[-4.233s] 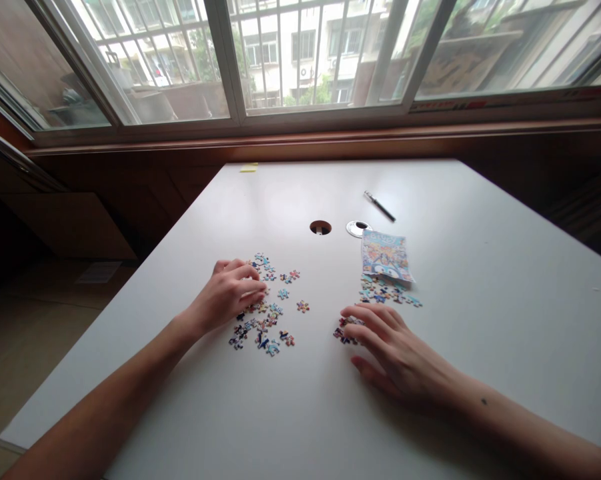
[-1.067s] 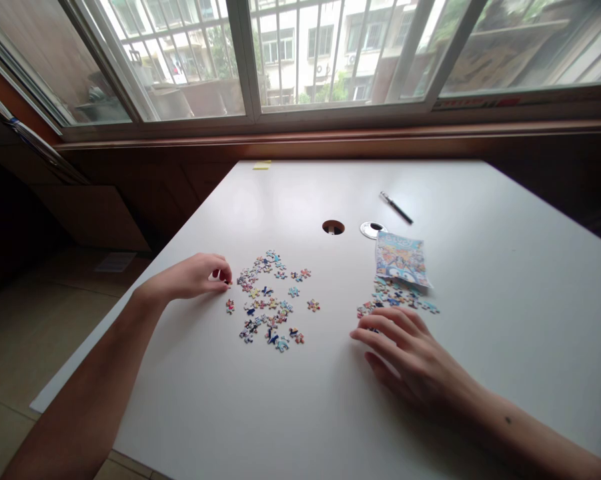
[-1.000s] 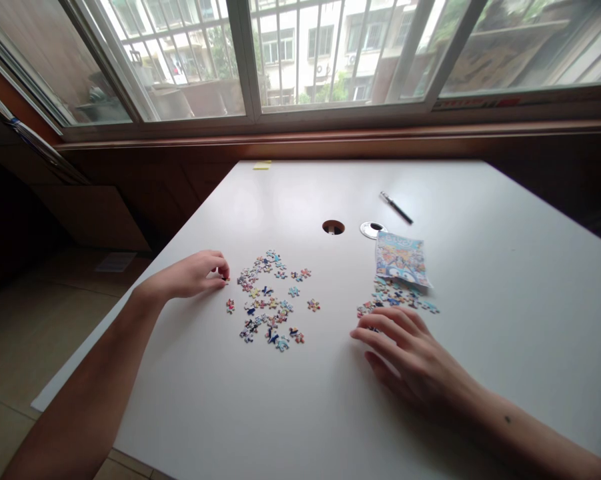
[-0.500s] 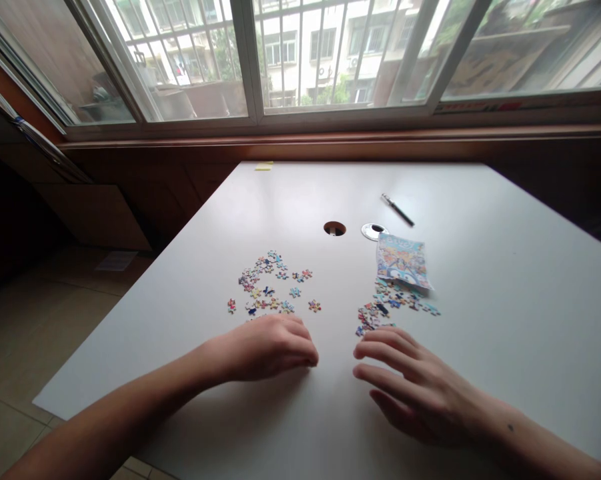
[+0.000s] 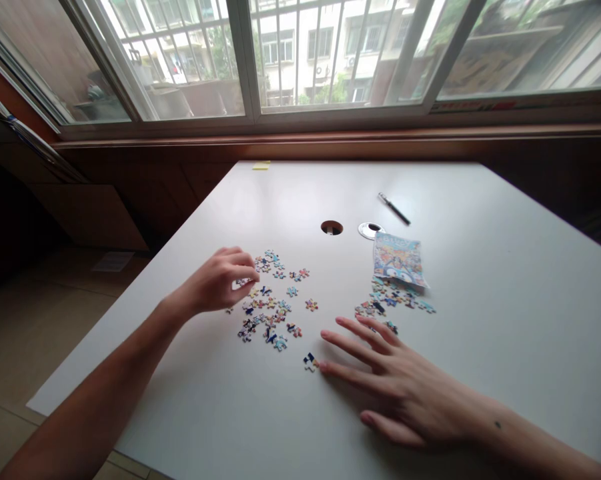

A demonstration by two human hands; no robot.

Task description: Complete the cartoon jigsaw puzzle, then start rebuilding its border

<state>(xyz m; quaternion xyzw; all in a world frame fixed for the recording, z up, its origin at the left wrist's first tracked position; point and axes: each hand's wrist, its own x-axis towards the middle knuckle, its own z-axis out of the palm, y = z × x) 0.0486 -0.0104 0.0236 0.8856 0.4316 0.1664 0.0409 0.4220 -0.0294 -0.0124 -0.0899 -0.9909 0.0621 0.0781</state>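
My left hand (image 5: 225, 279) hovers over the left side of a loose cluster of jigsaw puzzle pieces (image 5: 271, 303), fingers curled. A small gap shows between its thumb and index finger, and no piece is visible there. My right hand (image 5: 385, 373) is spread over the table, fingers apart. One of its fingertips meets the edge of a small joined bit of dark-blue and pale puzzle pieces (image 5: 311, 362). Beyond that hand lies a second group of puzzle pieces (image 5: 393, 293), partly hidden by its fingers.
A colourful printed packet (image 5: 399, 259) lies against the right-hand pieces. Behind it are a black pen (image 5: 394, 208), a silver ring-shaped cover (image 5: 370, 231) and a round hole (image 5: 331, 228) in the white table (image 5: 205, 413). A yellow sticker (image 5: 261, 165) marks the far edge beneath the window.
My left hand has moved left and away from me, from the table's middle to the left cluster, uncovering the joined pieces. My right hand has shifted left and spread, reaching them.
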